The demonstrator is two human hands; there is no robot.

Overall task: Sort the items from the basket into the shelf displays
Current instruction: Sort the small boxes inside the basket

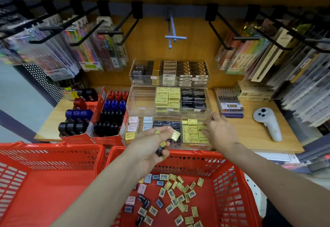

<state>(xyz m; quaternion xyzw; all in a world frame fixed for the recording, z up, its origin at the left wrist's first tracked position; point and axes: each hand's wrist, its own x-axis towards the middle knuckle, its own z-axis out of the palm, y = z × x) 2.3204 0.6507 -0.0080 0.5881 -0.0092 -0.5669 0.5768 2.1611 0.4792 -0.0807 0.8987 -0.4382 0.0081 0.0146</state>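
Note:
A red basket [230, 178] at the bottom right holds several small wrapped erasers [171, 193], yellow, black and pink. Above its far rim, my left hand [151, 146] grips a few erasers: yellow ones [174, 134] at the fingertips and a black one [159, 151] in the palm. My right hand [218, 128] reaches into the front right compartment of the clear tiered display [178, 112], fingers on the yellow erasers [193, 130] stacked there. Whether it pinches one is hidden.
A second red basket [44, 173] stands at the left. Red cartons of ink bottles [100, 118] sit left of the display. A pen box [229, 105] and a white controller [267, 123] lie on the wooden shelf at right. Hooks with hanging pen packs jut out overhead.

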